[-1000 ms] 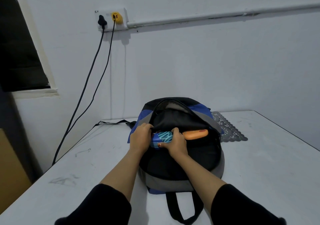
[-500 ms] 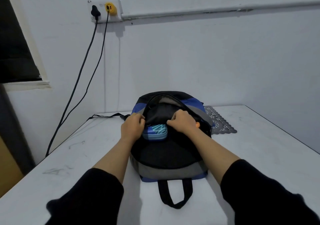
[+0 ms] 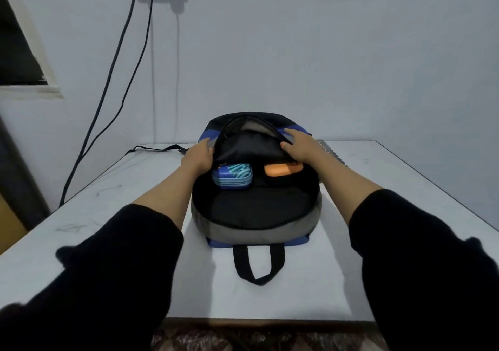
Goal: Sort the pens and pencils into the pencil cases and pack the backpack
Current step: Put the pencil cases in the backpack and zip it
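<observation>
mid-frame, the left hand (image 3: 198, 156) and right hand (image 3: 299, 146) each grip a rim of the backpack (image 3: 256, 215), spreading its mouth so the blue pencil case (image 3: 232, 175) and orange pencil case (image 3: 282, 169) lie side by side inside.

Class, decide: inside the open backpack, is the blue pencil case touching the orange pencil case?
Apart. The head view shows a dark strip of the backpack interior between the blue pencil case and the orange pencil case.
</observation>
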